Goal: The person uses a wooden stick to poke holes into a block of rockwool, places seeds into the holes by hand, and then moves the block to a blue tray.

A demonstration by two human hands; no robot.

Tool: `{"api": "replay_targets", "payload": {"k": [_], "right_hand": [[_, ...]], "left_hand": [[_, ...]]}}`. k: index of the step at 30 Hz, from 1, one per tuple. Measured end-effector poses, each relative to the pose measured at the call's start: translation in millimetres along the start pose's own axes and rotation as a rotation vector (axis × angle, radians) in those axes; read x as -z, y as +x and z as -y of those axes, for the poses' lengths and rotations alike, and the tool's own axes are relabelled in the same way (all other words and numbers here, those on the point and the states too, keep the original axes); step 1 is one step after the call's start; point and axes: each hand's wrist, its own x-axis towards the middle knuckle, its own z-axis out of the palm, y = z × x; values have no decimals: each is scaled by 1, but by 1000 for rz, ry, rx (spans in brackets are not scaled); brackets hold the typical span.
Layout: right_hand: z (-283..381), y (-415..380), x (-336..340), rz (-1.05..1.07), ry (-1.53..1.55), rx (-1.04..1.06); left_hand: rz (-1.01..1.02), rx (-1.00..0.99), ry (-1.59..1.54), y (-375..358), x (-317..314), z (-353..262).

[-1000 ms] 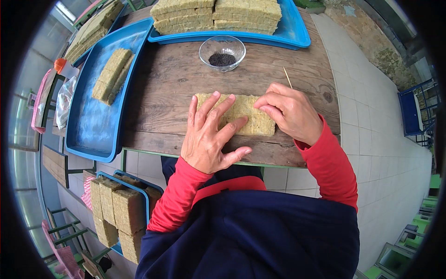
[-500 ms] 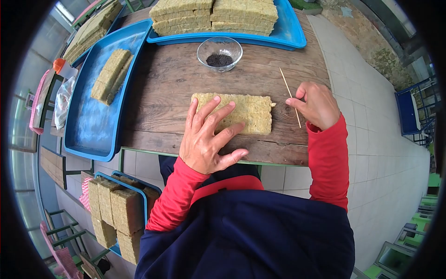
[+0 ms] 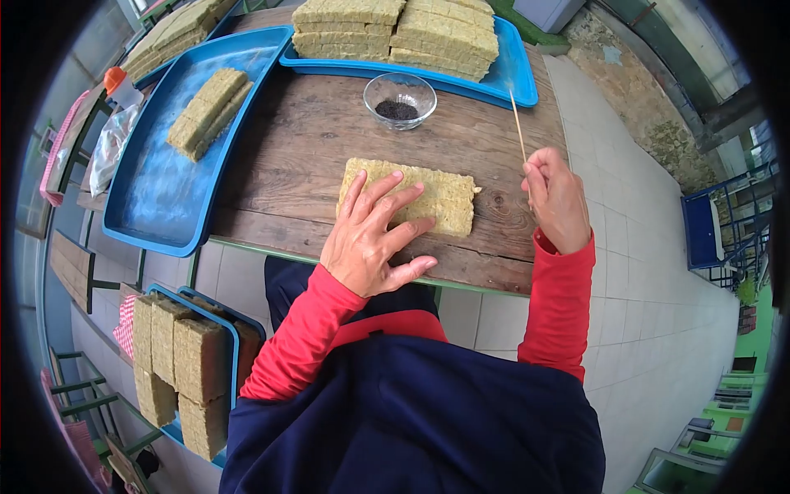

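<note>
A yellowish fibrous slab, like rockwool (image 3: 448,202), lies flat on the wooden table (image 3: 288,156) in front of me. Spread fingers of my left hand (image 3: 374,235) rest on its left part and cover some of it. My right hand (image 3: 558,198), to the right of the slab, pinches a thin wooden skewer (image 3: 518,123) by its lower end. The skewer points up and away, clear of the slab. Beyond the slab stands a clear glass bowl (image 3: 421,97) with small black grains (image 3: 397,110), probably seeds, at its bottom.
A blue tray (image 3: 518,66) at the back carries stacked slabs (image 3: 444,37). Another blue tray (image 3: 156,222) on the left holds narrow slab pieces (image 3: 210,111). Lower left, more slabs (image 3: 202,358) stand in a tray beside the table. Tiled floor (image 3: 625,272) lies to the right.
My right hand has picked the skewer up from the table and now holds it raised. My left hand stays on the slab. The camera view has shifted slightly.
</note>
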Motion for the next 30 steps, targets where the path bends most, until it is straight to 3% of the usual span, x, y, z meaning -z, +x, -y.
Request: {"api": "replay_targets", "payload": {"k": [2,5,8,10,12,18,30], "right_hand": [[12,-13,0,-73,133,-10],[30,-38,-8,-175,654,-78],[25,-51,-25,-193,685,-57],[24,-54,-34,-235,725,-60],[23,-54,-39,-369,834,-66],[31,-52,-47,-540,763,-76],[40,-58,-72,-359,764,4]], "left_hand": [[-2,4,-10,-1,-1,0],[2,8,-30,-1,0,0],[-61,19,12,-2,2,2],[-129,126,56,-4,8,9],[-148,194,52,-9,20,21],[-158,249,84,-18,33,48],[-85,280,57,-18,35,44]]}}
